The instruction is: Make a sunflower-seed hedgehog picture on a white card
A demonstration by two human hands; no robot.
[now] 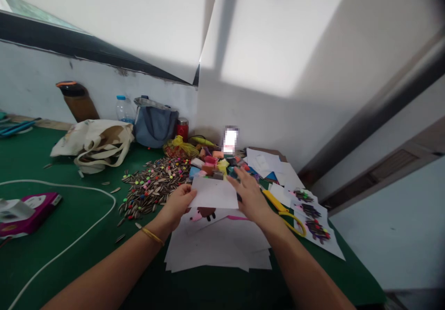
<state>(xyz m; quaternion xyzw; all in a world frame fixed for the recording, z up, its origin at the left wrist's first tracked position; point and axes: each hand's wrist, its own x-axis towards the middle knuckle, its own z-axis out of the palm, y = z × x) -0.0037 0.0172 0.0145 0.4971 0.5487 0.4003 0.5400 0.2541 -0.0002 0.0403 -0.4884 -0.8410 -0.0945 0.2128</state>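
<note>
My left hand [177, 204] and right hand [251, 199] grip a blank sheet [213, 193] mid-frame; the seed hedgehogs [313, 219] at lower right look finished.

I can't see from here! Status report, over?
Left hand and right hand both pinching white paper. Paper stack underneath. Yellow scissors beside right hand, seeds beside left.

- Two bright patches are thrown on the white wall [278, 46], parted by a grey band of shadow.
- The green table [69, 217] is lit dimly, without glare.
- The white sheet [213, 193] is shown sharp.
- Lines are bent near the edges; the top right corner is darkened.
- One small patch [230, 139] is blurred out.
</note>
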